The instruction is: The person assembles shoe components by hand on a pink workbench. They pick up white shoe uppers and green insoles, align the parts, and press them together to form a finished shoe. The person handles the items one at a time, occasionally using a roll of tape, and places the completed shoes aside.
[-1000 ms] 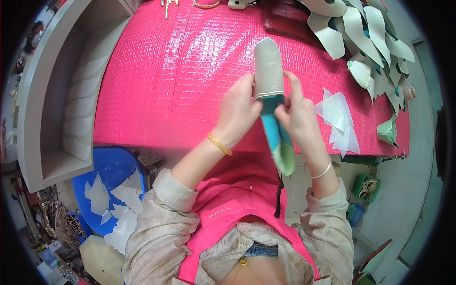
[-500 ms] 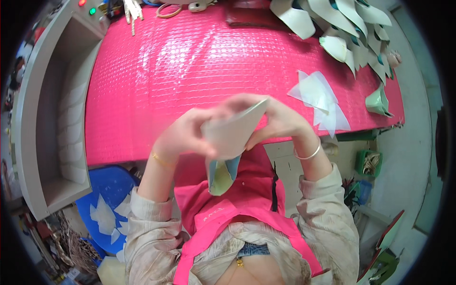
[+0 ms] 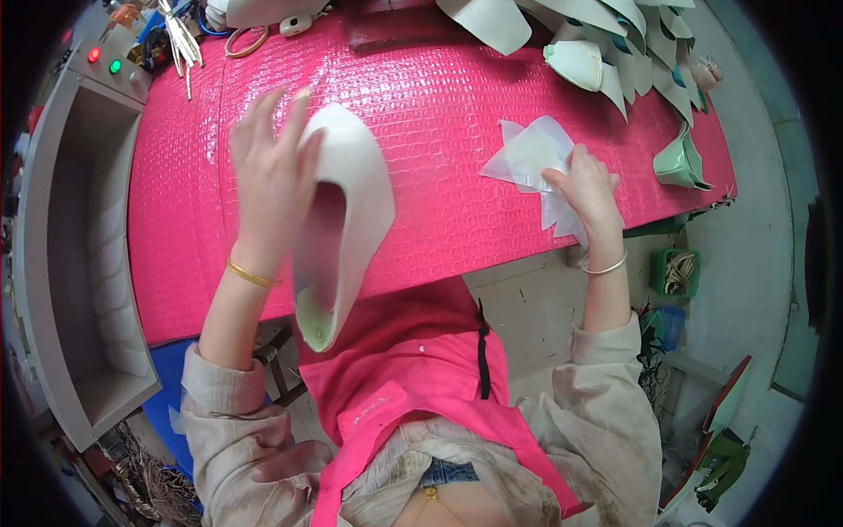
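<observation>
A white shoe upper [image 3: 371, 198] with a pale green lining at its heel lies on the pink table, its toe pointing away and its heel reaching over the near edge. My left hand [image 3: 272, 180] is at its left side, fingers stretched and apart, slightly blurred, the thumb side against the opening. Farther right, my right hand [image 3: 593, 191] grips the edge of a small pile of translucent white sheets [image 3: 527, 160], thumb and fingers closing on it. How many sheets are pinched is hidden.
Several white uppers [image 3: 593, 31] are heaped at the far right, with a green cup-shaped piece [image 3: 678, 162] nearer the table's right edge. A grey box with an open front [image 3: 88, 255] stands at the left. A tape ring [image 3: 246, 42] lies at the back.
The shoe upper, held up in both hands before, now lies lower and farther left on the table. My right hand has left it and moved right onto the translucent sheets; my left hand's fingers have spread.
</observation>
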A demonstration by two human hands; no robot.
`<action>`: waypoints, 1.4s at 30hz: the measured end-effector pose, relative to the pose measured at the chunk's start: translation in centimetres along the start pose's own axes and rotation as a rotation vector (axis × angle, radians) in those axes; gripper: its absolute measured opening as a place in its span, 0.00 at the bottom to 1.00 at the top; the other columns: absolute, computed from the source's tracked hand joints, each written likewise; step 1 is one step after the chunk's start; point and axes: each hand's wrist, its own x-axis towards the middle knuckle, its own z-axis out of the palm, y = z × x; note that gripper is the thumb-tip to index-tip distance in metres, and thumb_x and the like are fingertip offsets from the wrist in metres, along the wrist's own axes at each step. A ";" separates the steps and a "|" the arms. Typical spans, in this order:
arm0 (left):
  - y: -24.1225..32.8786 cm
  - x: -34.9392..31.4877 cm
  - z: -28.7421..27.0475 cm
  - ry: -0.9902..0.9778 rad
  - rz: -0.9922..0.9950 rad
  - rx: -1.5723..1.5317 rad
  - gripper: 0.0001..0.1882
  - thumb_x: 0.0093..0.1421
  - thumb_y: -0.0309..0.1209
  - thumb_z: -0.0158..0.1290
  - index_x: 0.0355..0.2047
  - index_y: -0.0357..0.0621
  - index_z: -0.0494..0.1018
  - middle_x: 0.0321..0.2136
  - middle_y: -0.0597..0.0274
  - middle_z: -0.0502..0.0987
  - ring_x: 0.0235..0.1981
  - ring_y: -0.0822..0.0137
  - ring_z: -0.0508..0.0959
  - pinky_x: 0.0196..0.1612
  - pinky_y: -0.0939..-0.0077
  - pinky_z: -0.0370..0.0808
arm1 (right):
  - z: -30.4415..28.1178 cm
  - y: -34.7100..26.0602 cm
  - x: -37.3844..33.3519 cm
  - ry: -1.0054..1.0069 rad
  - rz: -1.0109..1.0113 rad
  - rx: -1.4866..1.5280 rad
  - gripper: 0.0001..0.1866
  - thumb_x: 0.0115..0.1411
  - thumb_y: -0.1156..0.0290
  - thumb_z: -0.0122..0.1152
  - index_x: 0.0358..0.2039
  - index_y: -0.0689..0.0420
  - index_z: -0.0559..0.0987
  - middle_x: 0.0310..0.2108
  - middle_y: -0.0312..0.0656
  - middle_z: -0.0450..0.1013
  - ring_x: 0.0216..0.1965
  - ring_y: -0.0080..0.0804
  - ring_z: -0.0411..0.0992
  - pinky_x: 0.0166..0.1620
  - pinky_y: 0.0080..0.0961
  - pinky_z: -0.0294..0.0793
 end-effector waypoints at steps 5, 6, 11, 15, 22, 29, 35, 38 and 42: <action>10.9 9.6 4.4 -0.399 0.287 -0.946 0.25 0.56 0.31 0.48 0.54 0.45 0.59 0.46 0.47 0.68 0.48 0.53 0.68 0.51 0.65 0.63 | 1.2 3.8 1.4 -0.146 0.116 0.420 0.18 0.44 0.60 0.63 0.30 0.60 0.72 0.29 0.50 0.73 0.35 0.46 0.72 0.39 0.43 0.64; 12.9 11.1 5.8 -0.550 0.318 -1.005 0.25 0.58 0.36 0.46 0.55 0.48 0.58 0.47 0.49 0.69 0.48 0.52 0.68 0.50 0.64 0.64 | 1.9 4.3 1.8 -0.158 0.116 0.491 0.16 0.45 0.62 0.62 0.29 0.60 0.72 0.28 0.50 0.73 0.33 0.46 0.72 0.37 0.40 0.65; 18.0 13.2 14.4 -0.977 0.254 -1.024 0.27 0.61 0.52 0.31 0.58 0.58 0.55 0.48 0.59 0.70 0.49 0.55 0.68 0.51 0.67 0.65 | 3.2 0.2 -0.3 0.346 -0.040 0.522 0.06 0.49 0.74 0.55 0.26 0.62 0.71 0.22 0.50 0.69 0.26 0.50 0.67 0.31 0.39 0.66; 18.7 14.3 15.7 -1.179 0.335 -0.853 0.28 0.60 0.55 0.26 0.57 0.63 0.57 0.49 0.73 0.70 0.56 0.65 0.61 0.62 0.63 0.45 | -0.4 -1.6 -5.1 0.422 -0.250 0.486 0.04 0.49 0.77 0.53 0.27 0.61 0.70 0.21 0.48 0.67 0.26 0.47 0.65 0.31 0.38 0.64; 16.6 14.4 13.9 -1.196 0.396 -0.941 0.31 0.57 0.57 0.36 0.56 0.56 0.60 0.50 0.65 0.69 0.58 0.65 0.58 0.62 0.65 0.41 | -6.0 -3.2 -13.7 -0.077 -0.719 0.965 0.06 0.50 0.79 0.53 0.31 0.62 0.71 0.24 0.43 0.70 0.27 0.38 0.70 0.31 0.27 0.70; 8.4 10.6 0.9 -1.188 -0.095 -1.545 0.39 0.51 0.50 0.53 0.57 0.42 0.54 0.49 0.44 0.66 0.54 0.64 0.64 0.56 0.70 0.59 | -5.3 -3.5 -10.7 -0.099 -0.087 1.569 0.08 0.55 0.79 0.52 0.37 0.64 0.72 0.30 0.37 0.73 0.31 0.19 0.70 0.35 0.16 0.68; 2.8 3.3 -3.8 -0.932 -0.476 -1.384 0.14 0.53 0.30 0.53 0.38 0.34 0.70 0.25 0.61 0.75 0.25 0.74 0.74 0.29 0.84 0.71 | -4.5 -6.7 -10.0 -0.512 -0.259 1.400 0.09 0.54 0.76 0.55 0.37 0.64 0.73 0.30 0.36 0.73 0.31 0.16 0.69 0.34 0.11 0.66; -6.7 0.2 0.6 -0.144 -0.495 -0.802 0.24 0.56 0.45 0.49 0.42 0.36 0.70 0.24 0.61 0.74 0.26 0.72 0.72 0.30 0.78 0.70 | -2.8 -10.0 -6.7 -0.605 -0.309 1.669 0.09 0.57 0.73 0.52 0.36 0.63 0.74 0.30 0.37 0.73 0.32 0.18 0.70 0.35 0.13 0.68; -7.1 -5.7 3.1 -0.535 -0.735 -1.413 0.19 0.54 0.36 0.54 0.38 0.36 0.65 0.32 0.59 0.71 0.37 0.72 0.72 0.40 0.78 0.68 | 0.1 -17.7 -2.1 -1.077 -0.257 1.947 0.19 0.61 0.67 0.36 0.41 0.71 0.69 0.41 0.53 0.70 0.42 0.37 0.71 0.46 0.27 0.69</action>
